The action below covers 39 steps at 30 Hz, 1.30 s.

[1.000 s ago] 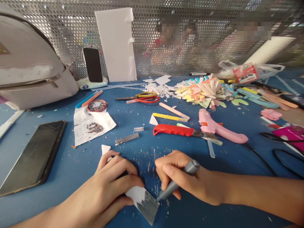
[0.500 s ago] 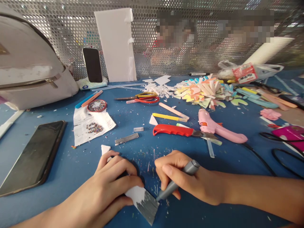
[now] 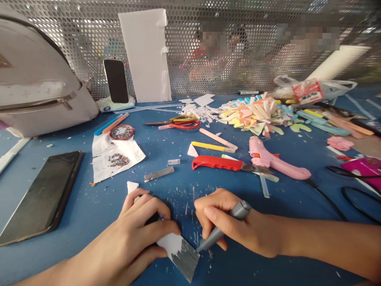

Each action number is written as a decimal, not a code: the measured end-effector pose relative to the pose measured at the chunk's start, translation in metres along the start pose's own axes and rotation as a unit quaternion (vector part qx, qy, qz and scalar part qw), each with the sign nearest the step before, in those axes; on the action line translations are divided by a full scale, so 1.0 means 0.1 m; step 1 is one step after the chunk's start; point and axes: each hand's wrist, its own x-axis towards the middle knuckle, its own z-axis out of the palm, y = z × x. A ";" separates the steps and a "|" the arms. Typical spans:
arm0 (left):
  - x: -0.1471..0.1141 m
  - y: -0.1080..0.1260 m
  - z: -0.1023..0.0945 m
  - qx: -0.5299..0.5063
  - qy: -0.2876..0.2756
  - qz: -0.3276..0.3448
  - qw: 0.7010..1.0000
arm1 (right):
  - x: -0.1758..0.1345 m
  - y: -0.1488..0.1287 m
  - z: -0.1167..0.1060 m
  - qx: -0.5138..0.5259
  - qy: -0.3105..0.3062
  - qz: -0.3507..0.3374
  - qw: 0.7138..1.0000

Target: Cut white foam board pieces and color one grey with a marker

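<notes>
Right hand (image 3: 229, 226) clenched around grey marker (image 3: 222, 230), left hand (image 3: 139, 234) pinning white strip (image 3: 178, 252); no legible writing.

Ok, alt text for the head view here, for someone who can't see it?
The right hand holds a grey marker with its tip on a white strip, partly coloured grey, which the left hand pins to a blue table. Behind lie a red-handled knife, pink glue gun and scraps.

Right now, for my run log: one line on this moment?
left hand: pins white piece | right hand: holds grey marker, tip on piece | surface: blue table
</notes>
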 end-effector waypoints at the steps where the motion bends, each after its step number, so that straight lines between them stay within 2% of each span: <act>1: 0.00 0.00 0.00 0.000 0.000 0.000 1.000 | 0.00 0.00 0.00 -0.002 -0.002 0.000 1.000; 17: -0.03 -0.03 0.02 -0.014 -0.011 -0.011 1.000 | 0.00 -0.02 -0.01 -0.007 -0.008 0.001 1.000; 21: -0.03 -0.02 0.03 -0.010 0.001 -0.031 0.999 | 0.01 0.00 -0.01 -0.001 -0.008 -0.007 1.000; 39: -0.03 -0.08 0.07 -0.021 0.035 -0.033 0.999 | 0.00 0.01 -0.01 0.001 -0.004 -0.002 1.000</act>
